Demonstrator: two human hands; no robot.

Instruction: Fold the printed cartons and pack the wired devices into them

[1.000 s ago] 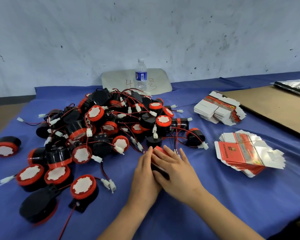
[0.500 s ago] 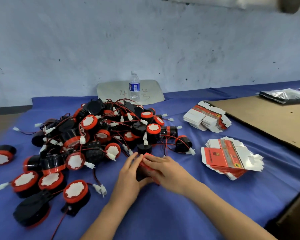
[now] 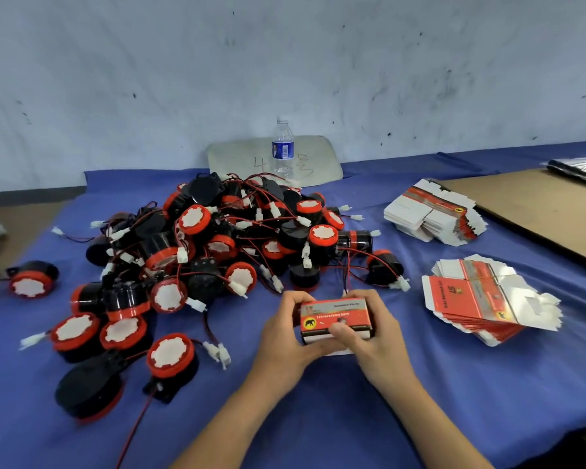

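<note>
- The person holds one folded carton (image 3: 335, 316) with both hands, low over the blue cloth (image 3: 352, 421), just in front of the pile of devices (image 3: 237, 242).
- The left hand (image 3: 281, 343) grips the left end of the carton, with the fingers curled over its far edge.
- The right hand (image 3: 379, 336) grips the right end; its fingers wrap over the top and its thumb presses on the near face.
- The carton is red with a white band below, and a small black animal figure on yellow is printed at its left side.
- The devices are black and round with red rims and white faces; their red and black wires with white plugs are tangled together.
- One device (image 3: 31, 282) lies alone, well apart at the left.
- A stack of flat cartons (image 3: 477, 299) lies near the right hand, and a second stack (image 3: 433, 214) lies farther back.
- A water bottle (image 3: 282, 147) stands upright behind the pile, in front of a pale board (image 3: 237, 160) that leans on the wall.
- A brown cardboard sheet (image 3: 538, 211) lies at the right.
</note>
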